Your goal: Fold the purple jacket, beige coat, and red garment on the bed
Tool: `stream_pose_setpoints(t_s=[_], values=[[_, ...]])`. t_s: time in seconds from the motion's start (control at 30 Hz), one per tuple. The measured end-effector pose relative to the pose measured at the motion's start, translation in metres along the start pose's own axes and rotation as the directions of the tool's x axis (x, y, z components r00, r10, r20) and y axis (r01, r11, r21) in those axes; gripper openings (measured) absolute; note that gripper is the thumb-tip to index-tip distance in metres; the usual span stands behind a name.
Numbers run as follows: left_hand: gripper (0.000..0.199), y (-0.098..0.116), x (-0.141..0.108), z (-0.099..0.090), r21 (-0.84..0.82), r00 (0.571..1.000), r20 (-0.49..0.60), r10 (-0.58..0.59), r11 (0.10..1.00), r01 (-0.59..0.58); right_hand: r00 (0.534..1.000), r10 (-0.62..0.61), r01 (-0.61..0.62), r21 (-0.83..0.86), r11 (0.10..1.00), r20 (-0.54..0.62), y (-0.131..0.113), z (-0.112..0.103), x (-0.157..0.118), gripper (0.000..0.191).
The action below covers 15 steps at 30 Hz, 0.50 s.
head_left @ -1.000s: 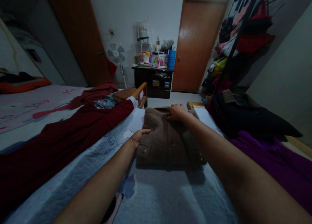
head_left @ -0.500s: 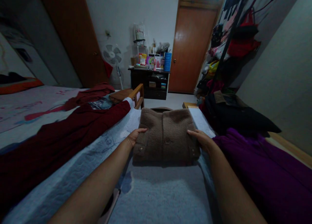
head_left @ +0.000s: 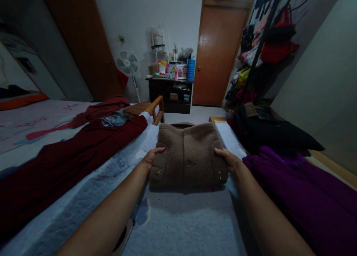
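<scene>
A brown fleecy coat, folded into a rectangle with a button and a centre seam showing, is over the light blue bedding. My left hand grips its left side, thumb on top and the other fingers hidden beneath. On the opposite side my right hand holds the coat the same way. Small metal snaps show at both lower corners. Whether the coat's underside touches the bed cannot be made out.
Dark red clothing spreads along the left. Purple clothing and a dark folded garment lie on the right. A flat, pale-edged object is beside my left forearm. Beyond stand a wooden bed rail, a fan and a dark cabinet.
The coat, with both hands still on it, has shifted slightly left in view and tilts a little. The camera view has moved slightly too.
</scene>
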<state>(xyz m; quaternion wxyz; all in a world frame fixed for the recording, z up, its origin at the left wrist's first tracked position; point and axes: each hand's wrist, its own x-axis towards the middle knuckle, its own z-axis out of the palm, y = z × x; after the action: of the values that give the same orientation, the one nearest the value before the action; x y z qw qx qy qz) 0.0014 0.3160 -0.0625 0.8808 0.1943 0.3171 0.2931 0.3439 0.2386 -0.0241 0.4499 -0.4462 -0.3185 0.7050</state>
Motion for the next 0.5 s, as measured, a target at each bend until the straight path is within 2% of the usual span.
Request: stream_pose_setpoints(t_s=[0.13, 0.27, 0.43, 0.5], values=[[0.035, -0.001, 0.001, -0.001, -0.02, 1.0, -0.028, 0.004, 1.0, -0.005, 0.998, -0.011, 0.01, -0.028, 1.0, -0.054, -0.001, 0.007, 0.006, 0.041], [0.037, -0.001, 0.001, -0.002, -0.037, 1.0, -0.01, 0.015, 0.999, -0.016, 0.964, -0.19, 0.145, -0.228, 0.963, -0.188, -0.001, 0.015, 0.009, 0.044], [0.038, -0.002, -0.001, 0.001, -0.034, 0.999, -0.032, 0.011, 0.999, -0.012, 0.935, -0.308, 0.224, -0.381, 0.897, -0.174, 0.002, 0.021, 0.006, 0.047], [0.04, -0.002, -0.001, 0.002, -0.03, 0.999, -0.042, 0.002, 1.0, -0.003, 0.91, -0.378, 0.282, -0.409, 0.868, -0.172, 0.002, 0.023, 0.005, 0.049]])
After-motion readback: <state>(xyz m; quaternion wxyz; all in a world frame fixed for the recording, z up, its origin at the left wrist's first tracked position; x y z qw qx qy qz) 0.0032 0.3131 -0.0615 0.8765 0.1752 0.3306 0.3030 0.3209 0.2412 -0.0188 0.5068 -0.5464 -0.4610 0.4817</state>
